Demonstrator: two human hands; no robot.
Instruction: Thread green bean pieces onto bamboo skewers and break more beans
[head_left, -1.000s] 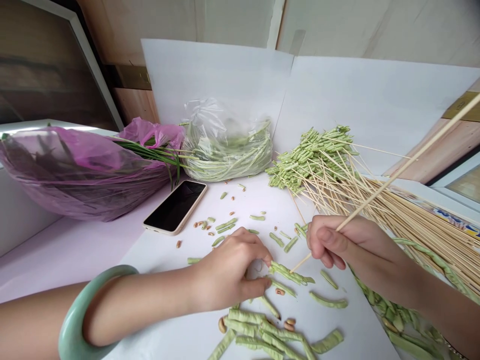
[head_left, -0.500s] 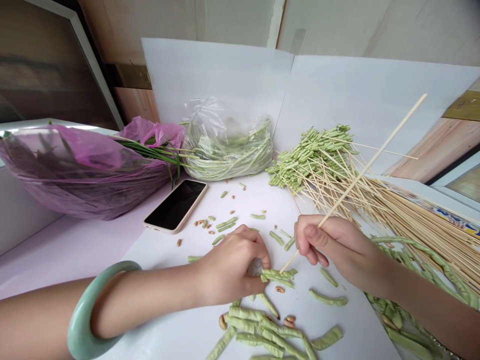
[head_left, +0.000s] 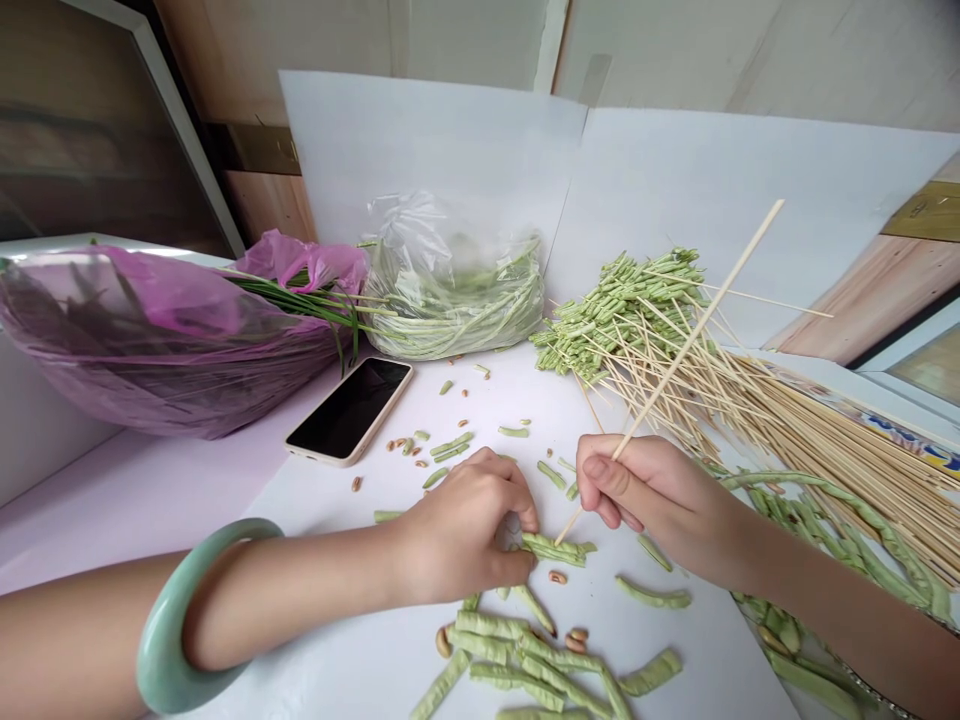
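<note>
Far L, a purple plastic bag (head_left: 150,340) is lying on the bench (head_left: 127,510), w/ green stalks (head_left: 300,300) poking out toward a clear bag (head_left: 454,300) packed w/ long beans. A phone (head_left: 349,410) is lying screen-up just in front of the two bags, display dark. A pale green bangle (head_left: 180,600) is circling the L forearm. The L hand (head_left: 465,530) is closed in a tight pinch, thumb + fingers gripping a pleated bean (head_left: 555,550) on white paper (head_left: 720,660). The bean is sticking out just R of the fingertips, long axis running approx L–R, tilting slightly down at its R end. Loose bean bits (head_left: 487,640) and seeds (head_left: 556,577) are scattered around and below it. The R hand (head_left: 652,490) is just R of the bean, fingers gripping a bamboo skewer (head_left: 697,320), shaft tilting up + away, tip angling down-L to the bean's top edge; can't tell if it's piercing. Further back, a bundle of skewered beans (head_left: 622,310) is lying on a heap of bare skewers (head_left: 825,430), and more long beans (head_left: 817,530) are trailing beyond the R forearm.
</note>
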